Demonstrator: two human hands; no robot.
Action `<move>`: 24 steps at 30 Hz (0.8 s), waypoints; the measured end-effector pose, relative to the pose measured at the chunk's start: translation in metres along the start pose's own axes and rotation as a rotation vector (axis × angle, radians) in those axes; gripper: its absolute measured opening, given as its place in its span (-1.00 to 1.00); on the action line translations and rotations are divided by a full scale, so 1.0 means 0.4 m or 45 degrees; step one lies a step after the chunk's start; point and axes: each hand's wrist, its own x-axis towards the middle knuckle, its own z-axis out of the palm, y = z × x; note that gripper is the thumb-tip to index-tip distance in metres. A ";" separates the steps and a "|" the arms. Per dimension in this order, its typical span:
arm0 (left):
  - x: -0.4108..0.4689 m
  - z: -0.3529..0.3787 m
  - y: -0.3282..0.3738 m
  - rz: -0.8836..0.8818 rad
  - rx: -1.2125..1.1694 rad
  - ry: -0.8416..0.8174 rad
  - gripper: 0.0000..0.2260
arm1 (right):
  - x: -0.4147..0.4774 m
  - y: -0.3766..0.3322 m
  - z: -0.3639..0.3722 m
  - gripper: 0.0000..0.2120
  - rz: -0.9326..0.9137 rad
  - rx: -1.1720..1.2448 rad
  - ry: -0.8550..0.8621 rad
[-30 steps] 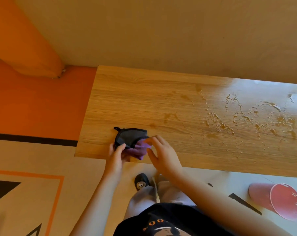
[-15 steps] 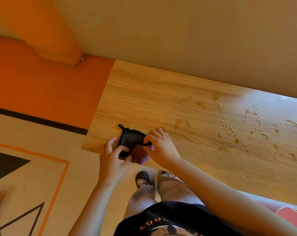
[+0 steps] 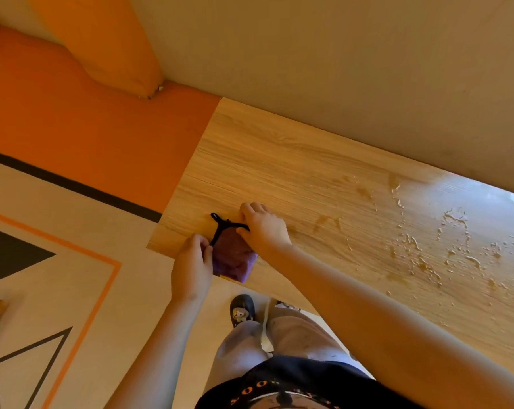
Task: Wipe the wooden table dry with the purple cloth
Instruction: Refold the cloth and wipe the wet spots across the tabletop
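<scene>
The purple cloth (image 3: 233,258), edged in black with a black loop, lies on the near left corner of the wooden table (image 3: 294,178). My left hand (image 3: 192,267) pinches its left edge at the table's rim. My right hand (image 3: 264,228) grips its upper right edge, fingers curled over the black trim. Water droplets and streaks (image 3: 432,246) cover the table's right part, apart from the cloth.
A beige wall (image 3: 338,69) runs along the table's far edge. An orange cushion (image 3: 108,48) and orange floor (image 3: 87,137) lie to the left. My legs and a dark shoe (image 3: 242,309) stand close to the table's near edge.
The cloth has been turned so its purple side faces up where dark fabric showed. My right hand shifted toward the cloth's upper edge. The view has swung left and the red cup has left the frame.
</scene>
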 end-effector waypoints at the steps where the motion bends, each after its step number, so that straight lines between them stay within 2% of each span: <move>1: 0.000 -0.004 0.001 0.042 0.000 0.009 -0.94 | -0.008 0.003 -0.001 -0.76 -0.024 0.017 0.098; 4: -0.016 -0.031 -0.014 0.320 0.072 0.070 -0.87 | -0.055 0.025 -0.012 -0.89 -0.180 0.105 0.451; 5: -0.024 -0.041 -0.025 0.435 0.131 0.068 -0.84 | -0.081 0.037 -0.010 -0.93 -0.265 0.117 0.507; 7: -0.040 -0.051 -0.055 0.583 0.229 -0.014 -0.75 | -0.142 0.064 0.017 -0.95 -0.475 0.075 0.495; 10: -0.049 -0.045 -0.091 0.636 0.307 -0.180 -0.64 | -0.221 0.089 0.083 -0.79 -0.647 -0.095 0.337; 13: -0.038 -0.037 -0.092 0.644 0.300 -0.230 -0.65 | -0.238 0.084 0.123 -0.60 -0.547 -0.200 0.264; 15: -0.031 -0.037 -0.091 0.631 0.266 -0.242 -0.67 | -0.234 0.074 0.127 -0.58 -0.460 -0.194 0.301; 20: -0.036 -0.055 -0.100 0.628 0.232 -0.273 -0.79 | -0.230 0.060 0.127 -0.88 -0.370 -0.093 0.394; 22: -0.032 -0.062 -0.090 0.616 0.195 -0.264 -0.87 | -0.230 0.064 0.106 -0.86 -0.312 0.071 0.353; 24: -0.029 -0.083 -0.051 0.547 0.025 -0.242 -0.93 | -0.236 0.059 0.054 -0.84 -0.192 0.405 0.248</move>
